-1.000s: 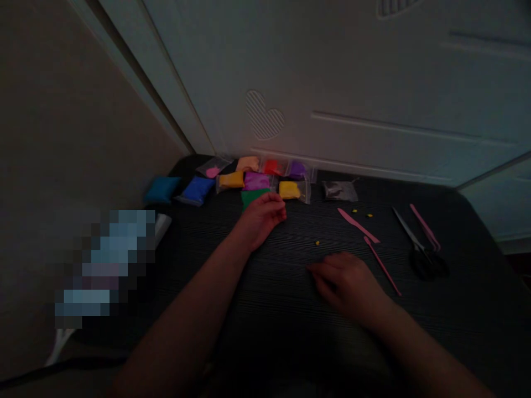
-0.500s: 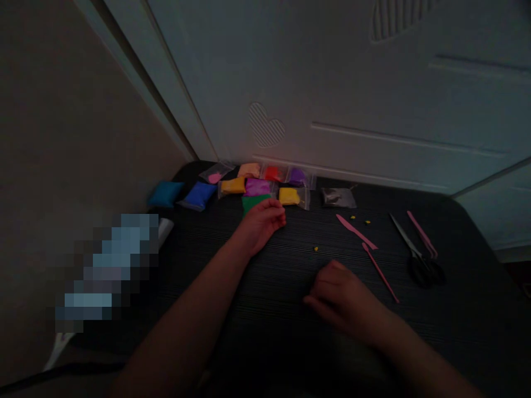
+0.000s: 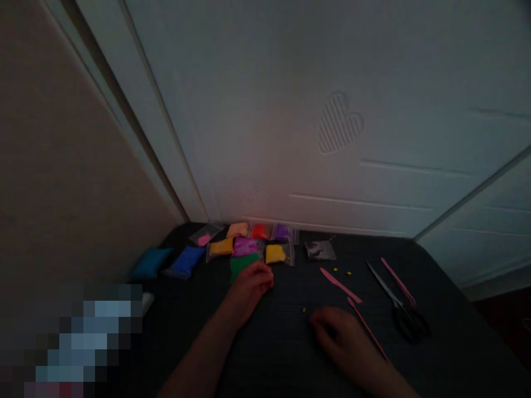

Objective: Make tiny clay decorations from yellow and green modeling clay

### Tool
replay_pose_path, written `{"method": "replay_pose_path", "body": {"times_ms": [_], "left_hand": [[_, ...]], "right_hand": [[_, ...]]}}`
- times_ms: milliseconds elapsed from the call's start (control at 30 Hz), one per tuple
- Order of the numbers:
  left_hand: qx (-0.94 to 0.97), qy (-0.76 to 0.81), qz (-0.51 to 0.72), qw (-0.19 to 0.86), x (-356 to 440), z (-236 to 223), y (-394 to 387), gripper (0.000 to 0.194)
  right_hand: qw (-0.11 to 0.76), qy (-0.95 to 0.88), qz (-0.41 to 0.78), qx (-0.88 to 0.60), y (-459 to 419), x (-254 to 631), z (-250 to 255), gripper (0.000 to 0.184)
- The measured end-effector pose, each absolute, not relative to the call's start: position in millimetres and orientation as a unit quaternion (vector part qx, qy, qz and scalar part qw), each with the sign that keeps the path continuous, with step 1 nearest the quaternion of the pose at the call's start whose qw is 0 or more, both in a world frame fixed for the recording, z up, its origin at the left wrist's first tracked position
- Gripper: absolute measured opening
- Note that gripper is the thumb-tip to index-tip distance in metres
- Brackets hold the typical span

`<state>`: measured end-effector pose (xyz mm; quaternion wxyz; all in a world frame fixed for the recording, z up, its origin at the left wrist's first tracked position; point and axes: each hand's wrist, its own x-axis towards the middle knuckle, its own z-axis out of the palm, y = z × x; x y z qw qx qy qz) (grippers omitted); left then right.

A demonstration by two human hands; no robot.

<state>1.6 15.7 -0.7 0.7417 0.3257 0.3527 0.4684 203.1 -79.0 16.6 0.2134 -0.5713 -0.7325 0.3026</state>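
Note:
My left hand (image 3: 253, 288) has its fingers curled together in front of the green packet (image 3: 244, 266). What it holds, if anything, is hidden. Lower on the dark tabletop is my right hand (image 3: 342, 338), thumb and fingers drawn in, with its grip too dark to read. Just left of its fingertips lies a tiny yellow piece (image 3: 304, 310). Two similar yellow bits (image 3: 342, 271) sit farther back, beside a pink plastic knife (image 3: 341, 286). A thin pink stick tool (image 3: 367, 329) runs partly behind my right hand.
Scissors (image 3: 398, 307) and another pink tool (image 3: 399, 282) lie at the right. Small bags of coloured clay-like material, such as a yellow one (image 3: 275, 254) and a blue one (image 3: 186, 262), line the back left. A white panel (image 3: 265, 138) rises behind the table.
The view has tilted upward, so the table appears lower. My right hand has moved closer to the tiny yellow piece. My left hand keeps its curled shape near the green packet.

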Motion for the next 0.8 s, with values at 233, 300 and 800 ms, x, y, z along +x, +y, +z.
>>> {"method": "replay_pose_path", "body": {"times_ms": [233, 300, 800], "left_hand": [[0.365, 0.373, 0.458, 0.72, -1, -5, 23, 0.008], [0.377, 0.366, 0.461, 0.715, -1, -4, 23, 0.007], [0.443, 0.376, 0.495, 0.646, 20, 3, -56, 0.007]], "right_hand": [[0.336, -0.665, 0.314, -0.589, -70, 203, 4, 0.015], [0.355, -0.665, 0.294, -0.588, -70, 203, 5, 0.015], [0.359, -0.64, 0.279, -0.619, -82, 221, -11, 0.028]]}}
